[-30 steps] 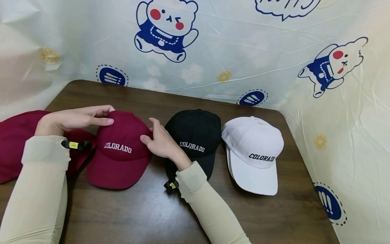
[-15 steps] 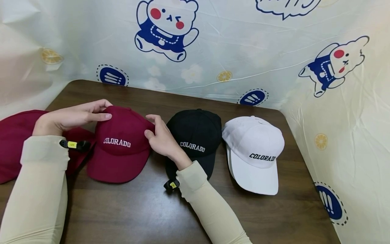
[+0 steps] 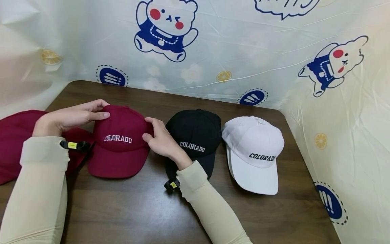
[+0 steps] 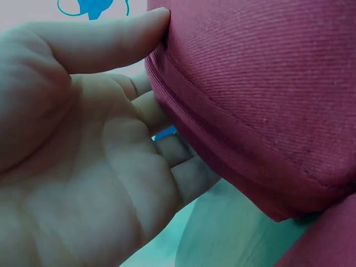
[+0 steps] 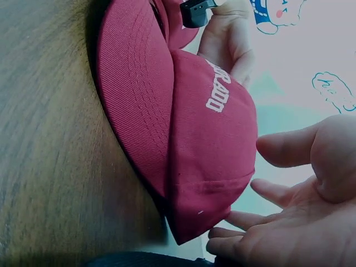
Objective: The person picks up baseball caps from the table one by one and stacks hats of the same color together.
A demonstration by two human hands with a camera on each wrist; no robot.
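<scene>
A maroon baseball cap (image 3: 122, 125) with white COLORADO lettering faces the front of the table. At its left side my left hand (image 3: 74, 117) pinches the edge, thumb on the outer cloth and fingers behind; the left wrist view shows the thumb tip against the maroon fabric (image 4: 267, 89). My right hand (image 3: 163, 140) is at the cap's right side. Seen from the right wrist, its thumb and loosely straight fingers (image 5: 272, 192) are spread, with their tips right at the crown's edge. The cap's back is hidden in the head view.
More maroon headwear (image 3: 18, 145) lies at the left, partly behind the left forearm. A black COLORADO cap (image 3: 195, 130) sits just beyond the right hand, partly covered by it. Farther right are white caps (image 3: 256, 139), one stacked on another. A printed sheet (image 3: 213, 44) hangs behind the brown table (image 3: 122, 210).
The maroon cap has slid away from the table's front, its brim now farther back. My left hand has moved back slightly with it; the right hand has barely moved.
</scene>
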